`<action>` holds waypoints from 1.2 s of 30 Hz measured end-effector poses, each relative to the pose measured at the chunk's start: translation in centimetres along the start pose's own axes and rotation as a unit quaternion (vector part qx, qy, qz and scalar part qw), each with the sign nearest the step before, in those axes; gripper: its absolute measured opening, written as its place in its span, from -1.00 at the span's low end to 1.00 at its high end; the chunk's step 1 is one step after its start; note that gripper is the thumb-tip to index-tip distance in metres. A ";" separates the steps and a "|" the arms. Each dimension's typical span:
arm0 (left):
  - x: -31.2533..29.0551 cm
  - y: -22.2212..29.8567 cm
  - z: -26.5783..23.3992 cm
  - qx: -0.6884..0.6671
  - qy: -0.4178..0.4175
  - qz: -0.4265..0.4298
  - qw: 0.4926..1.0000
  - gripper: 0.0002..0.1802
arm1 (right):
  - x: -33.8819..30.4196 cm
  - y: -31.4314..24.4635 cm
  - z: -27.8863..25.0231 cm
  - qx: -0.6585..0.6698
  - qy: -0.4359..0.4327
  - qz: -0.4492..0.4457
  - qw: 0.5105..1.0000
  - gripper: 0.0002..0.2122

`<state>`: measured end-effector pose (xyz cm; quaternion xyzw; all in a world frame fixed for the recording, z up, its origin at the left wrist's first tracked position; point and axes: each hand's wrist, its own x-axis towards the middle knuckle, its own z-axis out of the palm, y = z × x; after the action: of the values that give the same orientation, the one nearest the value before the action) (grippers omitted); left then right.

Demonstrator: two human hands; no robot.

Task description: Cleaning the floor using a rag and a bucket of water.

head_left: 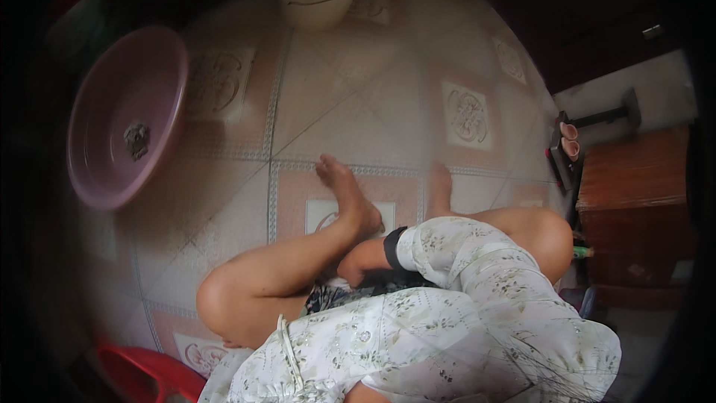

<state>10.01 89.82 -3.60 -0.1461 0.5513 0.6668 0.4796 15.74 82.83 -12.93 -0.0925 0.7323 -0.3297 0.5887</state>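
Note:
My right hand [359, 263], with a black band [392, 248] round its wrist, is low between my bent legs. Its fingers look curled inward beside dark patterned cloth [339, 297]. A small whitish patch shows by the fingertips, but I cannot make out what they hold. The floral white sleeve [477, 257] covers the rest of that arm. My left hand does not show; only a bit of bare skin appears at the lower edge, below the floral white top [358, 343].
A pink basin [177, 97] with a crumpled grey rag [136, 140] in it stands far left. A cream bucket [317, 4] is on the tiled floor [358, 89] ahead. Red plastic [153, 362] lies lower left. A brown box [634, 201] and pink slippers [570, 142] are at right.

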 end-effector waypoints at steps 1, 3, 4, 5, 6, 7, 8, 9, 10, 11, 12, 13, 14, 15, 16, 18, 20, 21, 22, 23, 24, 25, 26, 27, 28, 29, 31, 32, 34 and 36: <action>1.4 -0.9 -0.7 -0.043 -0.012 0.010 0.999 -0.03 | -1.6 -0.6 -1.1 0.029 0.007 -0.011 0.999 -0.70; 2.9 -1.5 -2.1 -0.015 0.014 0.018 1.000 -0.03 | -9.2 -1.8 -2.4 0.345 0.086 -0.007 0.935 -0.65; 2.5 -1.0 -1.3 0.036 0.019 0.018 0.999 -0.03 | -9.3 -0.9 -3.3 0.485 0.310 -0.051 0.816 -0.56; 1.7 -0.6 -0.5 0.024 0.023 0.003 0.999 -0.05 | -9.4 -0.1 -4.1 0.527 0.507 -0.136 0.668 -0.45; 1.1 -0.3 -0.2 0.022 0.022 -0.003 1.000 -0.05 | -7.8 1.5 -4.8 0.446 0.641 -0.204 0.590 -0.36; 0.5 0.0 0.0 0.021 0.016 -0.006 1.000 -0.06 | -6.2 3.0 -5.7 0.333 0.759 -0.244 0.503 -0.28; 0.3 -0.1 -0.2 0.019 0.013 -0.008 1.000 -0.06 | -6.3 4.1 -5.8 0.319 0.732 -0.269 0.539 -0.30; 0.4 -0.2 -0.7 0.013 0.016 -0.010 1.000 -0.06 | -6.4 4.9 -6.1 0.306 0.693 -0.301 0.579 -0.32; 1.2 -0.4 -1.1 0.010 0.016 -0.008 1.000 -0.06 | -6.7 5.7 -6.3 0.292 0.652 -0.330 0.617 -0.34; 1.7 -0.9 -0.9 0.033 -0.011 -0.006 0.999 -0.07 | -7.9 6.6 -6.2 0.279 0.628 -0.347 0.639 -0.37; 2.7 -1.2 -1.5 0.044 -0.013 0.005 0.999 -0.07 | -9.1 7.3 -7.6 0.267 0.517 -0.292 0.759 -0.41; 3.2 -1.5 -1.1 0.065 -0.032 0.016 0.997 -0.07 | -11.2 8.3 -8.8 0.220 0.418 -0.215 0.855 -0.45; 3.6 -1.1 -1.5 0.043 -0.004 0.012 0.999 -0.07 | -13.5 9.1 -12.0 0.140 0.197 -0.047 0.969 -0.51; 3.8 -0.6 -1.2 0.032 0.009 -0.002 0.999 -0.07 | -15.4 9.1 -12.6 0.143 0.269 0.000 0.952 -0.58; 3.4 0.1 -1.0 -0.001 0.045 -0.035 0.998 -0.09 | -16.9 9.0 -13.1 0.141 0.333 0.045 0.931 -0.65; 3.3 0.6 -1.0 0.003 0.036 -0.053 0.998 -0.08 | -20.2 8.4 -14.6 0.359 0.339 0.058 0.868 -0.68; 3.4 0.7 -1.1 -0.003 0.027 -0.067 0.997 -0.06 | -22.3 7.9 -15.3 0.424 0.367 0.061 0.826 -0.67; 4.1 -0.1 -1.3 0.020 0.019 -0.054 0.998 -0.09 | -23.3 7.9 -16.0 0.487 0.400 0.061 0.774 -0.67; 5.0 -0.8 -1.4 0.042 0.011 -0.040 0.998 -0.11 | -24.2 8.1 -16.9 0.481 0.397 0.065 0.779 -0.67; 5.5 -1.1 -1.1 0.036 0.008 -0.045 0.998 -0.11 | -25.4 8.3 -17.5 0.456 0.417 0.065 0.783 -0.65; 5.8 -1.6 -1.6 0.097 0.005 -0.018 0.995 -0.18 | -25.8 8.2 -18.6 0.426 0.422 0.062 0.798 -0.63; 6.3 -2.4 -2.3 0.158 0.002 0.006 0.987 -0.26 | -26.4 7.9 -19.9 0.392 0.433 0.078 0.808 -0.63; 7.5 -5.7 -2.9 0.293 0.021 0.093 0.951 -0.34 | -28.8 7.1 -20.7 0.366 0.467 0.101 0.799 -0.62; 6.6 -6.9 -7.6 0.406 0.090 0.166 0.894 -0.35 | -30.9 6.7 -21.6 0.351 0.477 0.125 0.796 -0.62; 4.6 -8.0 -15.7 0.493 0.214 0.205 0.818 -0.35 | -32.8 6.4 -22.9 0.334 0.484 0.147 0.795 -0.63; 3.0 -9.6 -25.3 0.565 0.388 0.206 0.698 -0.35 | -34.5 6.2 -24.0 0.307 0.489 0.182 0.796 -0.63; -0.7 -10.9 -39.5 0.623 0.570 0.089 0.528 -0.35 | -37.4 6.3 -25.6 0.245 0.504 0.240 0.793 -0.63; -1.1 -10.9 -42.9 0.633 0.646 -0.060 0.423 -0.35 | -38.8 7.0 -26.5 0.209 0.522 0.265 0.783 -0.63; -2.3 -10.8 -42.9 0.618 0.692 -0.211 0.308 -0.34 | -40.8 6.5 -28.7 0.132 0.502 0.330 0.788 -0.61; -3.7 -9.2 -41.6 0.617 0.689 -0.212 0.317 -0.34 | -42.7 8.7 -29.9 -0.014 0.498 0.362 0.788 -0.57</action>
<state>5.35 50.96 -20.95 -0.3263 0.8854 -0.3310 0.0037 2.70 123.02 18.83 0.3482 0.9083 -0.0828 0.2167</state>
